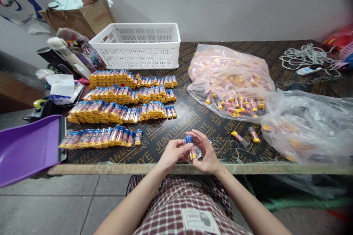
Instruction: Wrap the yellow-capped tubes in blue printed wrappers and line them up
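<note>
A small clear tube (190, 147) with a blue top and a yellow base stands nearly upright between my hands, close to the table's front edge. My left hand (174, 153) pinches it from the left side. The fingers of my right hand (205, 152) curve round its right side, touching its top and base. Beside the tube, partly hidden by my right hand, is a small silvery piece (198, 152). Two tubes without blue tops, one lying (239, 138) and one farther right (254, 134), are on the dark table to the right of my hands.
Rows of blue-and-yellow tubes (121, 113) cover the left of the table (165, 132), before a white basket (143, 55). Plastic bags of tubes (228, 66) fill the right. A purple dustpan (30, 148) is far left, a white cable (311, 57) back right.
</note>
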{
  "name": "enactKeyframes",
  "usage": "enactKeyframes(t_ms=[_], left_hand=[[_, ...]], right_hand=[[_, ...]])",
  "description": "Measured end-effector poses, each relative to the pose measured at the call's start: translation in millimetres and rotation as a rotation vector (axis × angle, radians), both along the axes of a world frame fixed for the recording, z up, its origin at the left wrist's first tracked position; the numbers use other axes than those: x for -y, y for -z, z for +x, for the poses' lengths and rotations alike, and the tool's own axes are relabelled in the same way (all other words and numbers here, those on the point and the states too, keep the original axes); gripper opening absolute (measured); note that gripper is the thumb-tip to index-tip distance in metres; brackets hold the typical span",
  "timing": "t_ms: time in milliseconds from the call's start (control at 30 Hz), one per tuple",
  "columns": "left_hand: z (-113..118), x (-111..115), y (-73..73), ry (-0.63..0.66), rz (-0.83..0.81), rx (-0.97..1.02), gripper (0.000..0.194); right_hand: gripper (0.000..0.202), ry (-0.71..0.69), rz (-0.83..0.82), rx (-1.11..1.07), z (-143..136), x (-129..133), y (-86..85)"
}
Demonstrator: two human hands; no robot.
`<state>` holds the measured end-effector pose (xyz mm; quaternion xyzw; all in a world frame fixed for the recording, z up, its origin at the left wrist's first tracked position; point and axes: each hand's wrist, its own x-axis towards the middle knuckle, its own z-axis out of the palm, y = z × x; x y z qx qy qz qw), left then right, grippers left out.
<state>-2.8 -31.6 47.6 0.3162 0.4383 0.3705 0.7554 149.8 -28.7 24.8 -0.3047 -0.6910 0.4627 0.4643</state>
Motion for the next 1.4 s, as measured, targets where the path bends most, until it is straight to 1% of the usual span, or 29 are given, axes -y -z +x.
enactKeyframes(t_ms=[133, 200, 233, 267, 300, 333, 367, 433, 467, 500, 567, 600, 667, 767, 833, 867, 933, 1033, 1100, 1167, 1200, 1233, 1300, 1367, 1400], left_hand=[[0.2, 0.4, -0.8, -0.012, -0.006, -0.002, 0.039], [-1.1, -2.3, 1.6, -0.024, -0.006, -0.012, 0.041], [-2.4, -4.5, 4.2, -0.039, -0.001, -0.028, 0.043], [-4.2, -7.1, 7.7, -0.059, 0.014, -0.069, 0.045], [-6.3, -9.9, 12.0, -0.082, 0.052, -0.149, 0.046], [-8.5, -12.5, 16.8, -0.101, 0.118, -0.278, 0.045], [-10.6, -14.6, 22.0, -0.101, 0.204, -0.448, 0.041], [-13.2, -16.5, 32.3, -0.023, 0.381, -0.825, 0.031], [-13.5, -16.4, 36.9, 0.036, 0.446, -0.982, 0.029], [-13.2, -15.7, 41.0, 0.093, 0.487, -1.097, 0.029], [-11.6, -13.7, 47.4, 0.164, 0.520, -1.210, 0.031], [-10.7, -12.9, 49.6, 0.173, 0.528, -1.231, 0.031], [-9.3, -12.2, 52.1, 0.178, 0.530, -1.242, 0.026], [-8.9, -13.9, 52.1, 0.179, 0.516, -1.233, 0.017], [-9.1, -15.9, 51.3, 0.167, 0.492, -1.235, 0.013], [-9.2, -16.9, 50.9, 0.161, 0.476, -1.233, 0.011], [-9.4, -18.1, 50.1, 0.155, 0.443, -1.220, 0.008], [-10.4, -18.3, 49.2, 0.147, 0.440, -1.180, 0.008], [-11.5, -18.0, 49.2, 0.131, 0.458, -1.155, 0.008], [-12.5, -17.7, 49.6, 0.117, 0.474, -1.124, 0.008], [-12.8, -17.3, 49.7, 0.111, 0.478, -1.112, 0.008], [-12.9, -16.8, 49.7, 0.105, 0.477, -1.105, 0.006], [-12.7, -15.6, 49.2, 0.091, 0.475, -1.115, 0.002], [-12.3, -14.8, 48.2, 0.059, 0.501, -1.128, 0.004], [-12.2, -14.8, 47.7, 0.033, 0.520, -1.115, 0.006]], right_hand=[[0.086, 0.009, 0.009, 0.018, -1.4, 3.5, -1.4], [0.085, 0.004, 0.026, 0.060, -0.4, -1.3, -2.3], [0.084, 0.006, 0.046, 0.094, 0.4, -7.9, -2.6], [0.084, 0.016, 0.076, 0.133, 1.1, -17.9, -2.6], [0.084, 0.035, 0.114, 0.175, 1.4, -31.5, -2.2], [0.084, 0.064, 0.157, 0.221, 1.1, -48.3, -1.1], [0.085, 0.093, 0.194, 0.272, 0.0, -67.4, 0.6], [0.085, 0.130, 0.241, 0.437, -5.1, -108.6, 5.7], [0.085, 0.120, 0.259, 0.544, -8.9, -128.2, 8.9], [0.082, 0.107, 0.272, 0.586, -13.4, -145.7, 12.3], [0.078, 0.078, 0.299, 0.648, -23.5, -172.0, 19.0], [0.077, 0.063, 0.311, 0.665, -28.6, -180.3, 21.9], [0.078, 0.039, 0.334, 0.713, -37.3, -188.1, 25.7], [0.083, 0.024, 0.353, 0.794, -41.5, -184.9, 24.2], [0.087, 0.052, 0.349, 0.854, -33.6, -177.3, 18.2], [0.088, 0.086, 0.340, 0.885, -25.4, -172.1, 14.2], [0.083, 0.188, 0.303, 0.955, 0.1, -157.7, 5.4], [0.062, 0.389, 0.202, 1.083, 56.7, -128.5, -3.7], [0.047, 0.488, 0.114, 1.182, 97.7, -108.8, -3.0], [0.038, 0.531, 0.032, 1.270, 132.2, -91.8, 2.8], [0.035, 0.539, -0.004, 1.305, 145.3, -84.6, 6.6], [0.034, 0.539, -0.031, 1.331, 155.1, -78.3, 10.2], [0.033, 0.535, -0.060, 1.360, 165.6, -68.5, 15.1], [0.037, 0.540, -0.060, 1.368, 165.3, -61.7, 14.6], [0.040, 0.553, -0.047, 1.336, 161.5, -58.9, 12.1]])
